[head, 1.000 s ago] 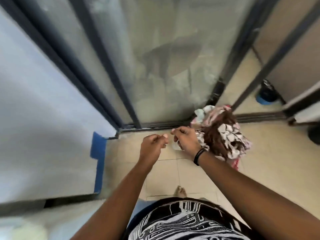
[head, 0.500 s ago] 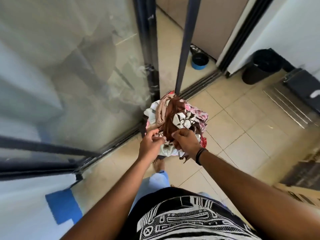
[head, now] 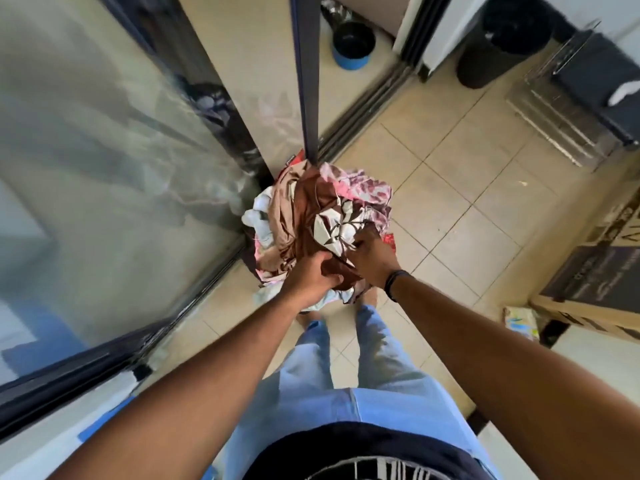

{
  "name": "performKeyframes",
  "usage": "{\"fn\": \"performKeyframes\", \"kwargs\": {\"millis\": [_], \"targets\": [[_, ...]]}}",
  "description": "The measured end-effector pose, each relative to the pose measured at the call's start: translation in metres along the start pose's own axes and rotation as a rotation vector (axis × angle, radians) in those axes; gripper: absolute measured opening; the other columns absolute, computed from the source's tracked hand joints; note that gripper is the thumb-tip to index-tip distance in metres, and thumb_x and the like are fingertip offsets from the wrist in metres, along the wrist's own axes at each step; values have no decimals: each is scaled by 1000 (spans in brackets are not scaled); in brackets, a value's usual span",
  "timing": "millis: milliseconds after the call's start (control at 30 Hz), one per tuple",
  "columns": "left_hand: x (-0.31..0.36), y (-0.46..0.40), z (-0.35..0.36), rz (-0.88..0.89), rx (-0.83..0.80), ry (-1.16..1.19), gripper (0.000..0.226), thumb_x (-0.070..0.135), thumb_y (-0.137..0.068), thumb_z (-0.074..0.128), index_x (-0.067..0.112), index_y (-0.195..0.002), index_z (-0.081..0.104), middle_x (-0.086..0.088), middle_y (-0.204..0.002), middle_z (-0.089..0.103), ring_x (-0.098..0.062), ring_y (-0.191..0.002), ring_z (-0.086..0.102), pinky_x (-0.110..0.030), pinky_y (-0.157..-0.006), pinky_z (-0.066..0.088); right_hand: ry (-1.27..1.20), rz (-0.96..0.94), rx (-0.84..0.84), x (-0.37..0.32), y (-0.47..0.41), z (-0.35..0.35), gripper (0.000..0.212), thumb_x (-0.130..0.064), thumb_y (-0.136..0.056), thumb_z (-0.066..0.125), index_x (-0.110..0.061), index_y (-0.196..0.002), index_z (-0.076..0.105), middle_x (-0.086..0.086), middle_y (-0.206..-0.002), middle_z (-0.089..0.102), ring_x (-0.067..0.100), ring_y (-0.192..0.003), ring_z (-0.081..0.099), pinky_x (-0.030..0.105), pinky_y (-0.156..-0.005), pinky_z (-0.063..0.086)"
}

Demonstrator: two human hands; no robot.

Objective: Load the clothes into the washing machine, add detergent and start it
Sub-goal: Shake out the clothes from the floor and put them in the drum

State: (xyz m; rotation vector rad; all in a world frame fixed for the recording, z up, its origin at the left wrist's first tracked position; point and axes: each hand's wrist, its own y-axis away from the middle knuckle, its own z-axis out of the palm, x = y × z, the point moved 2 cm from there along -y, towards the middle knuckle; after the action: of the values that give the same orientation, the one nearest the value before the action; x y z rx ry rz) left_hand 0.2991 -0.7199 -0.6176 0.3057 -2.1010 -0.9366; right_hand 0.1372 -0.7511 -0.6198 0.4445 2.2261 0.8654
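Washing machine not in frame; whatever container holds the clothes pile (head: 311, 216) is hidden under crumpled brown, pink and white patterned fabric. The pile sits on the beige tiled floor (head: 460, 188) beside the glass sliding door (head: 104, 168). Left hand (head: 308, 277) and right hand (head: 372, 254) both clutch the fabric, fingertips buried.

Brown, pink and white patterned clothes (head: 311, 209).

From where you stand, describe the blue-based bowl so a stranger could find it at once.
Follow the dark door post up from the clothes pile to the tiled floor beyond the sliding track. The bowl sits there, left of the tall black bin. It alone is low, black inside with a bright blue base.
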Motion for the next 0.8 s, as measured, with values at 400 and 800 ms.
{"fn": "performKeyframes", "kwargs": {"millis": [400, 800], "targets": [[-9, -112, 52, -250, 21, 3, 73, 1, -88, 48, 25, -154, 29, -4, -142, 59, -28, -125, 57, -37, -101, 50, 244, 22, -239, 53, -116, 66, 52, -55, -82, 55, -22, -122, 51, 13, -113, 65, 34, -114, 55, 43, -88, 53], [-10, -100, 19, -180, 229, 101, 54, 12, -83, 72, 21, -135, 59, 2, -130, 62, -22, -118, 60, -29, -92, 47, 110, 90, -312, 36, -120, 55, 28, -24, -92, 44, -16, -109, 64, 16, -115, 66, 35, -99, 61, 31, -78, 44]]}}
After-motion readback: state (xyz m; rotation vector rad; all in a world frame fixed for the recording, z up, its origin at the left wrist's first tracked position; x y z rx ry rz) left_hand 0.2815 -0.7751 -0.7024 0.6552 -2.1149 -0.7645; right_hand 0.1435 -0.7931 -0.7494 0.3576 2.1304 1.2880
